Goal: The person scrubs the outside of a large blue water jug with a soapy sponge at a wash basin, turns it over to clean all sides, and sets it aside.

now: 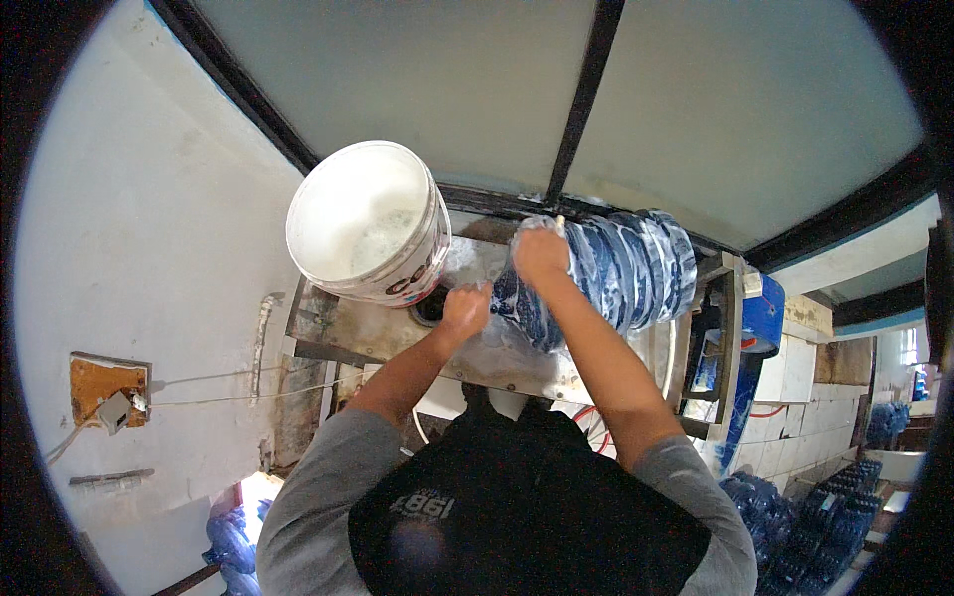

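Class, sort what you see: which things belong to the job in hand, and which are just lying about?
In the job:
foamy blue bottle, on its side
left hand, at its neck end
right hand, over its top
counter beneath
white bucket, probably

Lying about, it seems:
blue drum
bottles at lower right
wall box

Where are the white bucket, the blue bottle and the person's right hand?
White bucket (336,202), head view: its inner wall.
Blue bottle (624,270), head view: its ribbed side.
Right hand (542,254), head view: back of the hand.
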Action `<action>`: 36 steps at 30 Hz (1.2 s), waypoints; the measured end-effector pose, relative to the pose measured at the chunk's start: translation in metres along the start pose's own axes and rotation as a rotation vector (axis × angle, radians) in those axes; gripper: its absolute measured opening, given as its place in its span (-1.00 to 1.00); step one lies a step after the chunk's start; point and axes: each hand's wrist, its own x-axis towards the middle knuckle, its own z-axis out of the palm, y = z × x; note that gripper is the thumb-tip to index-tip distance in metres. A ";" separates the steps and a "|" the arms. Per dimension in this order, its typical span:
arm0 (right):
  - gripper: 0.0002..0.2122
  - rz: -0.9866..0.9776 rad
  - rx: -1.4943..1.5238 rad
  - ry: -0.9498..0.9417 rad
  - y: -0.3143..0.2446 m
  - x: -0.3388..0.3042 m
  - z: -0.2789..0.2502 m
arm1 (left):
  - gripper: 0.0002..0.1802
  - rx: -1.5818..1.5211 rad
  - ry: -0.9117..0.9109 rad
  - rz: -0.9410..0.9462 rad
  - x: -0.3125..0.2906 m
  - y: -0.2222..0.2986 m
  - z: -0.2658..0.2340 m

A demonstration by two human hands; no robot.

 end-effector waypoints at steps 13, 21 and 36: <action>-0.61 -0.450 0.171 0.498 0.067 -0.115 0.058 | -0.77 0.028 -0.246 -0.045 0.017 -0.008 -0.008; -0.42 -0.044 0.057 0.747 0.170 -0.127 0.130 | -0.60 0.042 -0.344 -0.045 0.037 -0.028 -0.003; -0.63 0.479 0.344 0.586 0.310 -0.044 -0.002 | -0.53 0.259 -0.102 -0.086 0.040 -0.029 0.005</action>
